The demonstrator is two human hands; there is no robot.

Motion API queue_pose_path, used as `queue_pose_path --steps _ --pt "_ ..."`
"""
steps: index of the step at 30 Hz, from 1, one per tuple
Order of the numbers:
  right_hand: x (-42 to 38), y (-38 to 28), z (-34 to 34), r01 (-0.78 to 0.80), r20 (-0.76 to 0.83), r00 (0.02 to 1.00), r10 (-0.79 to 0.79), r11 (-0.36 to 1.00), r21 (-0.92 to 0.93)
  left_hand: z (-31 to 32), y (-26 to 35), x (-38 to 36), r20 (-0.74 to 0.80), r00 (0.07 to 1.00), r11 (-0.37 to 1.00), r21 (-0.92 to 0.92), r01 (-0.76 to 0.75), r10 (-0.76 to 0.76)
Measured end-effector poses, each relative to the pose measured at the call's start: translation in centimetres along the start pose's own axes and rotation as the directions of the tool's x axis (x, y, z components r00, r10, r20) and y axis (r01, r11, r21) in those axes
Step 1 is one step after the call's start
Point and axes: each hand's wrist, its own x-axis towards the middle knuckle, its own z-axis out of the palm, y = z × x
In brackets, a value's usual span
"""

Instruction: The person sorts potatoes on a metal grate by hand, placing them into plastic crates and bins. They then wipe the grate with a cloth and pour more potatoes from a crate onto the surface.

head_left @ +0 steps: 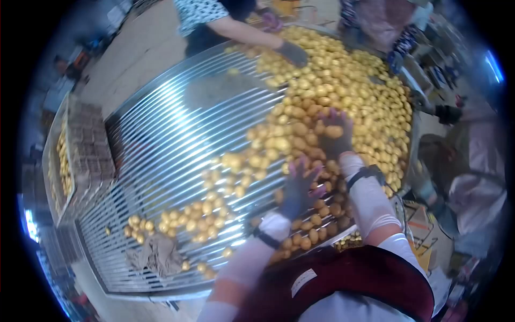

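Many small yellow potatoes (pixel 370 96) lie heaped on a slatted metal table (pixel 155 145). My right hand (pixel 339 140), in a grey glove with purple fingertips, reaches into the heap. Its fingers curve around a potato (pixel 333 132) lying against the palm side. My left hand (pixel 299 190), gloved the same way, is nearer to me, fingers spread over the bare slats and the edge of the pile. Brownish potatoes (pixel 316 220) lie just to its right, along the near edge. Looser potatoes (pixel 236 161) trail off to the left.
A crumpled cloth (pixel 160 255) lies on the table's near left. Beyond the left edge stands a crate (pixel 91 145) with potatoes inside. Across the table, another person's gloved hand (pixel 292 53) touches the heap. More people stand at the far right side.
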Motion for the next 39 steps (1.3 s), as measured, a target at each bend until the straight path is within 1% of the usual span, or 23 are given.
queue_pose_path --steps 2,4,6,7,8,9,11,12,13,15,17,19,21,24,27,28,29,30,31,33,35,37,39 --pt "1.9 -4.4 -5.9 -0.108 0.021 0.992 0.126 0.915 -0.389 -5.0 1.1 -2.3 0.116 0.990 0.981 -0.167 0.096 -0.077" --pt "2.9 -6.6 -8.3 -0.271 0.249 0.911 0.330 0.932 -0.242 -9.2 -2.8 -8.0 0.018 0.998 0.998 -0.026 0.060 -0.060" --pt "0.1 -7.8 -5.0 -0.185 -0.082 0.982 0.171 0.961 -0.204 -14.1 -3.7 -15.1 -0.220 0.894 0.906 0.079 0.416 -0.391" --pt "-2.1 -9.9 -4.3 -0.114 -0.176 0.979 0.107 0.993 -0.033 -16.5 -4.2 -18.6 -0.324 0.783 0.813 0.067 0.579 -0.531" --pt "-4.3 -12.0 -3.6 -0.008 -0.267 0.963 0.041 0.993 0.122 -18.4 -5.5 -23.1 -0.402 0.722 0.689 0.253 0.679 -0.564" --pt "-6.6 -15.9 -3.7 0.128 -0.297 0.955 0.001 0.900 0.417 -19.7 -6.6 -27.1 -0.485 0.663 0.519 0.412 0.748 -0.570" --pt "-9.9 -20.9 -6.4 0.238 0.046 0.950 -0.309 0.810 0.535 -21.9 -5.9 -31.2 -0.617 0.452 0.290 0.350 0.891 -0.644" --pt "-11.9 -22.0 -6.8 0.385 0.103 0.875 -0.473 0.809 0.444 -21.9 -6.5 -33.5 -0.625 0.433 0.260 0.353 0.899 -0.650" --pt "-12.9 -22.6 -6.9 0.533 0.170 0.771 -0.614 0.768 0.354 -20.8 -6.5 -34.2 -0.604 0.502 0.271 0.435 0.859 -0.620" --pt "-12.5 -21.7 -6.6 0.406 0.227 0.812 -0.538 0.800 0.442 -17.3 -5.4 -33.8 -0.536 0.634 0.291 0.588 0.754 -0.558" --pt "-12.0 -20.1 -6.7 0.278 0.300 0.841 -0.451 0.835 0.475 -14.6 -3.5 -30.9 -0.438 0.582 0.482 0.326 0.813 -0.686" --pt "-11.3 -19.3 -6.8 0.157 0.375 0.854 -0.361 0.866 0.475 -11.0 -0.2 -27.3 -0.304 0.650 0.531 0.391 0.752 -0.697" --pt "-8.6 -20.9 -7.5 0.229 0.334 0.864 -0.377 0.885 0.406 -10.7 1.0 -24.1 -0.148 0.707 0.696 0.123 0.707 -0.692" --pt "-4.5 -21.7 -4.4 0.268 0.233 0.897 -0.375 0.882 0.388 -12.2 0.3 -19.7 0.007 0.788 0.752 -0.294 0.590 -0.615" --pt "-1.6 -22.7 0.2 0.327 0.169 0.892 -0.420 0.856 0.401 -14.6 -6.1 -20.8 -0.239 0.774 0.800 -0.020 0.600 -0.587" --pt "-0.5 -22.9 1.4 0.357 0.156 0.883 -0.443 0.848 0.392 -18.4 -6.8 -19.5 -0.271 0.699 0.734 -0.048 0.677 -0.662" --pt "0.1 -23.3 1.6 0.279 0.345 0.850 -0.398 0.896 0.345 -21.3 -9.2 -20.1 -0.388 0.676 0.717 0.054 0.695 -0.627" --pt "0.2 -23.4 3.0 0.270 0.317 0.868 -0.382 0.900 0.343 -24.3 -11.6 -20.8 -0.498 0.643 0.675 0.146 0.723 -0.582" --pt "0.3 -23.4 4.4 0.261 0.287 0.885 -0.365 0.903 0.342 -25.6 -16.4 -24.0 -0.638 0.668 0.610 0.368 0.702 -0.384" --pt "0.6 -25.1 2.8 0.153 0.368 0.889 -0.272 0.934 0.322 -29.7 -21.5 -27.9 -0.812 0.421 0.236 0.352 0.906 -0.405" --pt "0.7 -25.0 3.6 0.165 0.352 0.893 -0.281 0.931 0.324 -33.9 -26.0 -31.8 -0.880 0.207 0.119 0.172 0.978 -0.428" --pt "0.8 -25.2 4.0 0.181 0.321 0.902 -0.288 0.928 0.326 -37.3 -24.9 -29.6 -0.772 -0.024 0.394 -0.350 0.850 -0.635" --pt "0.7 -25.1 3.9 0.172 0.319 0.908 -0.273 0.935 0.310 -37.4 -26.3 -28.3 -0.679 -0.052 0.344 -0.435 0.832 -0.733"
